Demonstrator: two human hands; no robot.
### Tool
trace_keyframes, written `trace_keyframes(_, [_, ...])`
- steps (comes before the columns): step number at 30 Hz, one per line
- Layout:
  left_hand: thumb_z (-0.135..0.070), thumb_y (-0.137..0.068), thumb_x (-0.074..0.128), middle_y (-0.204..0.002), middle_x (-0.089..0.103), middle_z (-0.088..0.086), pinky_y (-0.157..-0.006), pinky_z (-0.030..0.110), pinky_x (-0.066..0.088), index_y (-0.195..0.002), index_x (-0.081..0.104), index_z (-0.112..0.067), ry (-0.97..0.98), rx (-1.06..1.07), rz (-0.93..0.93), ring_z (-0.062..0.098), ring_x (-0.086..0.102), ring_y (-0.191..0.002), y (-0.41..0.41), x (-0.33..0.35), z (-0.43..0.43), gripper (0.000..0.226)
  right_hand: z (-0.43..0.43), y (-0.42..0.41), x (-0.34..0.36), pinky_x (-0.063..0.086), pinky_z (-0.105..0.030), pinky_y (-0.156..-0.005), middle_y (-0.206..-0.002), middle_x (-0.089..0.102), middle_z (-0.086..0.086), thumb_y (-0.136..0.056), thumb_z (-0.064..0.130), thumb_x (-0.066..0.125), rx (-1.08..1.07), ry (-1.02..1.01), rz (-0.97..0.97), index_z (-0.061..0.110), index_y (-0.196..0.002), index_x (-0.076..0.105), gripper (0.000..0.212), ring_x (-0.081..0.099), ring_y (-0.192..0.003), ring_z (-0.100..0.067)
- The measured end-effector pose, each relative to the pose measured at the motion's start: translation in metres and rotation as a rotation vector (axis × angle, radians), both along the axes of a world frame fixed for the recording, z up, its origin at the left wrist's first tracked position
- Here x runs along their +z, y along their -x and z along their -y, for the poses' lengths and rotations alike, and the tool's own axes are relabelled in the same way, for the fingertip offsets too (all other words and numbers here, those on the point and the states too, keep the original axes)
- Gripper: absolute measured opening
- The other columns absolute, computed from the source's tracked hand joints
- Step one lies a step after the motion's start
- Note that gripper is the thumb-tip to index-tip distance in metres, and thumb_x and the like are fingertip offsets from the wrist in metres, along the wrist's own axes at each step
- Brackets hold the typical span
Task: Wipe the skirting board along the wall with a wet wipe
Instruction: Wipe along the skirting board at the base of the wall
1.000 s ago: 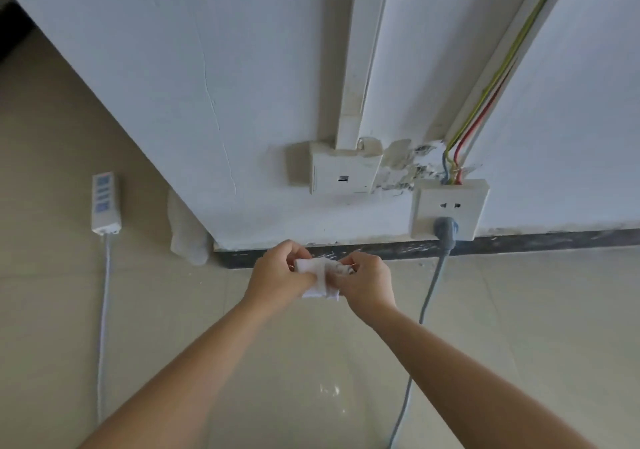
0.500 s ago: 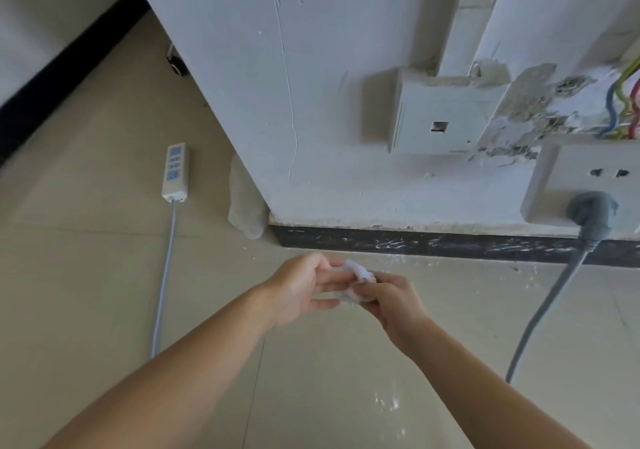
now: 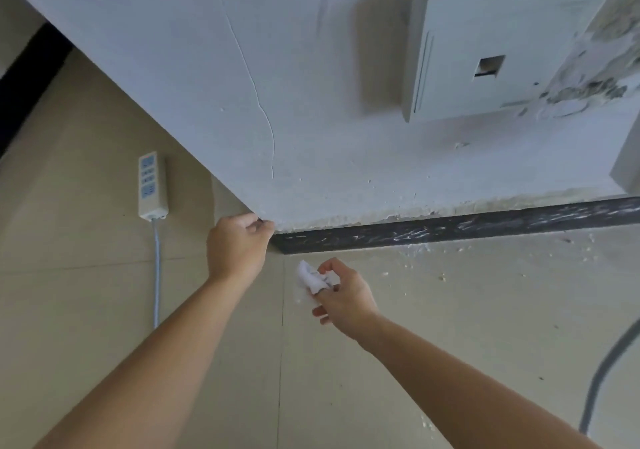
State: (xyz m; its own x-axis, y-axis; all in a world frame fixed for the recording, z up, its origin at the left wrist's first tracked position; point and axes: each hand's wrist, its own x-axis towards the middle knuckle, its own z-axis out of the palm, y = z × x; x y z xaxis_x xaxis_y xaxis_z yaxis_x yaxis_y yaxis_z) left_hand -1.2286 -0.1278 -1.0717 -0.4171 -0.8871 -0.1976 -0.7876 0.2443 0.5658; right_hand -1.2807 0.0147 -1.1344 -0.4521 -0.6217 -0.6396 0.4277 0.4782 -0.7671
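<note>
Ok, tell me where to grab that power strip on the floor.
Probably the middle of the power strip, from above, pinching across its two long sides: it lies flat on the floor, narrow, with the cable leaving its near end.

The left grip (image 3: 239, 247) shows only its back. Its fingertips curl out of sight at the wall corner (image 3: 268, 219), so whether they hold the edge cannot be told. The wet wipe (image 3: 308, 276) is partly covered by the fingers (image 3: 331, 265) of the right grip (image 3: 346, 298) pinching it. The skirting board (image 3: 450, 230) runs off the right edge. The wall box (image 3: 485, 60) is cut by the top edge, and a second white plate (image 3: 628, 168) by the right edge. The grey cable (image 3: 602, 379) leaves at right and bottom. The power strip (image 3: 152, 185) is too blurred to read, and its cord (image 3: 156, 275) passes behind the left forearm.
</note>
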Motion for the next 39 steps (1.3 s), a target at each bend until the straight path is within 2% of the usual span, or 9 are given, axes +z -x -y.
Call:
trace_keyframes(3, [-0.024, -0.084, 0.068, -0.071, 0.071, 0.007, -0.063, 0.026, 0.049, -0.081, 0.077, -0.012, -0.001, -0.040, -0.009, 0.028, 0.059, -0.065, 0.000, 0.000, 0.008, 0.015, 0.030, -0.015, -0.002, 0.042, -0.020, -0.049, -0.062, 0.057, 0.002, -0.078, 0.043, 0.070, -0.121, 0.013, 0.032, 0.018, -0.079, 0.054, 0.030, 0.050, -0.055, -0.015])
trace_keyframes(7, [-0.024, -0.080, 0.074, -0.076, 0.074, -0.001, -0.060, 0.020, 0.044, -0.081, 0.078, -0.014, 0.017, -0.099, -0.007, 0.021, 0.068, -0.076, 0.000, 0.003, 0.017, 0.011, 0.060, -0.023, -0.003, 0.038, -0.019, -0.050, -0.060, 0.057, 0.001, -0.077, 0.027, 0.069, -0.277, 0.029, 0.100, 0.017, -0.077, 0.054, 0.019, 0.051, -0.057, -0.017])
trace_keyframes(11, [-0.024, -0.080, 0.075, -0.075, 0.073, -0.003, -0.052, 0.011, 0.039, -0.081, 0.079, -0.015, 0.020, -0.118, -0.020, 0.004, 0.058, -0.058, -0.001, 0.000, 0.022, 0.010, 0.079, -0.021, -0.011, 0.053, -0.027, -0.061, -0.061, 0.060, 0.000, -0.077, 0.014, 0.069, -0.456, 0.011, 0.180, 0.014, -0.079, 0.053, 0.016, 0.059, -0.061, -0.019])
trace_keyframes(15, [-0.024, -0.082, 0.074, -0.069, 0.070, 0.008, -0.054, 0.022, 0.037, -0.084, 0.078, -0.012, 0.038, -0.125, -0.037, 0.016, 0.052, -0.060, -0.001, -0.002, 0.021, 0.013, 0.083, -0.020, -0.021, 0.059, -0.033, -0.074, -0.069, 0.063, -0.007, -0.076, -0.001, 0.063, -0.601, 0.059, 0.303, 0.009, -0.081, 0.056, 0.013, 0.061, -0.064, -0.020])
trace_keyframes(19, [-0.024, -0.084, 0.072, -0.071, 0.070, 0.015, -0.054, 0.022, 0.037, -0.080, 0.076, -0.013, 0.040, -0.133, -0.061, 0.020, 0.058, -0.066, -0.002, -0.006, 0.020, 0.013, 0.064, -0.006, -0.021, 0.060, -0.025, -0.065, -0.074, 0.062, -0.012, -0.076, -0.010, 0.063, -0.746, 0.159, 0.401, 0.005, -0.078, 0.054, 0.018, 0.062, -0.063, -0.017])
trace_keyframes(22, [-0.023, -0.086, 0.069, -0.070, 0.071, 0.009, -0.051, 0.016, 0.038, -0.083, 0.076, -0.012, 0.036, -0.112, -0.069, 0.025, 0.067, -0.068, -0.003, -0.010, 0.019, 0.013, 0.038, 0.005, -0.027, 0.059, -0.025, -0.061, -0.075, 0.058, -0.013, -0.079, -0.015, 0.061, -1.059, 0.236, 0.523, 0.005, -0.076, 0.050, 0.023, 0.062, -0.068, -0.020])
trace_keyframes(29, [-0.020, -0.086, 0.069, -0.077, 0.074, 0.008, -0.071, 0.031, 0.052, -0.080, 0.074, -0.007, 0.069, -0.127, -0.057, 0.026, 0.071, -0.073, -0.001, -0.014, 0.019, 0.015, 0.063, -0.038, -0.029, 0.060, -0.037, -0.070, -0.075, 0.060, -0.006, -0.082, 0.002, 0.062, -0.475, -0.020, 0.352, 0.009, -0.086, 0.054, 0.012, 0.060, -0.059, -0.019])
trace_keyframes(35, [-0.022, -0.090, 0.064, -0.087, 0.074, 0.013, -0.071, 0.035, 0.052, -0.090, 0.072, 0.000, 0.117, -0.204, 0.004, 0.029, 0.066, -0.074, -0.002, -0.010, 0.020, 0.024, 0.076, -0.010, -0.014, 0.060, -0.025, -0.058, -0.088, 0.066, -0.020, -0.081, -0.009, 0.062, -0.756, 0.189, 0.620, 0.001, -0.092, 0.056, 0.016, 0.066, -0.077, -0.028])
trace_keyframes(39, [-0.022, -0.093, 0.061, -0.090, 0.074, 0.009, -0.079, 0.037, 0.054, -0.095, 0.074, -0.005, 0.094, -0.224, 0.011, 0.027, 0.067, -0.084, -0.002, -0.008, 0.020, 0.022, 0.030, 0.009, -0.021, 0.061, -0.029, -0.069, -0.107, 0.067, -0.022, -0.082, -0.009, 0.061, -1.084, 0.307, 0.706, -0.005, -0.112, 0.059, 0.030, 0.070, -0.080, -0.027])
